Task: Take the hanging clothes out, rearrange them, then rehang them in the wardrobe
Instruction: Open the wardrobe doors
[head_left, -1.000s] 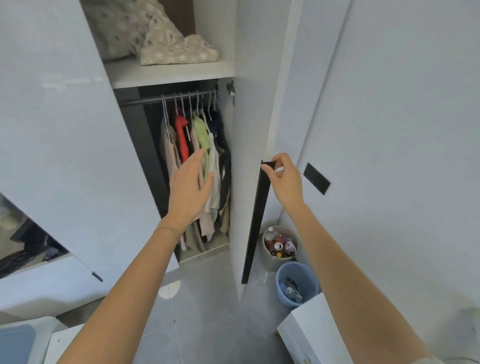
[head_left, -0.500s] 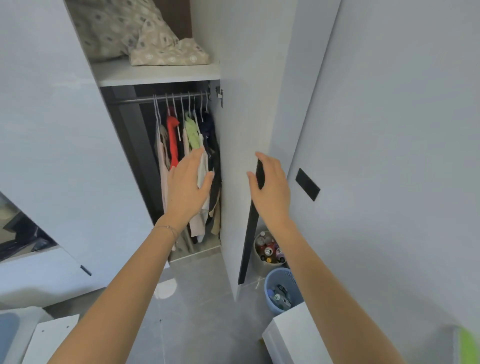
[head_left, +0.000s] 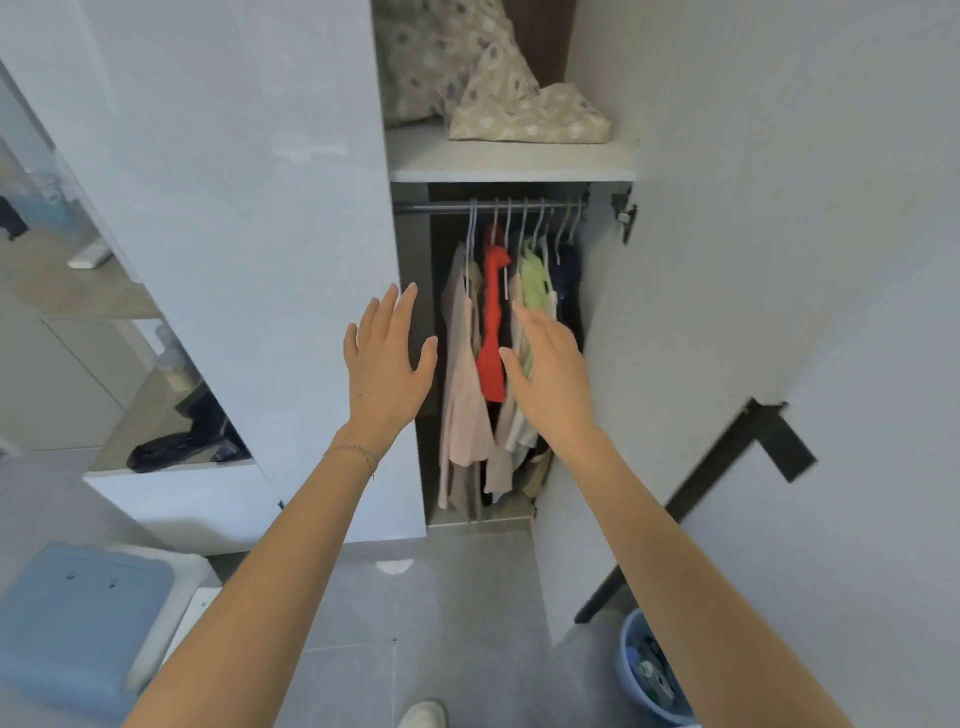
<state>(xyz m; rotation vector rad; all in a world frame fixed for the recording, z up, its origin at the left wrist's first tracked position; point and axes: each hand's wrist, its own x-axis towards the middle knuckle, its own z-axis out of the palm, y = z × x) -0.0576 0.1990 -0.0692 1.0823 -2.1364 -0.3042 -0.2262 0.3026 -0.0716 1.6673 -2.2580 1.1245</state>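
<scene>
The wardrobe stands open, and a metal rail (head_left: 452, 208) carries several hangers. On them hang a pale pink garment (head_left: 462, 374), a red one (head_left: 492, 332), a light green one (head_left: 535, 283) and a dark one (head_left: 569, 275) at the right. My left hand (head_left: 387, 364) is raised in front of the opening's left edge, fingers spread, holding nothing. My right hand (head_left: 550, 374) reaches toward the clothes with straight fingers, in front of the green and beige garments. Whether it touches them I cannot tell.
The right door (head_left: 675, 364) is swung open with a black handle (head_left: 717, 499); the left door (head_left: 249, 208) is open too. Patterned bedding (head_left: 519, 109) lies on the upper shelf (head_left: 509, 169). A blue bin (head_left: 636, 675) sits at the floor's right, a blue-lidded box (head_left: 78, 618) at the left.
My right hand let go of the door handle and moved left toward the clothes. My view shifted so that the wardrobe opening is now centred. My left hand stays raised and open.
</scene>
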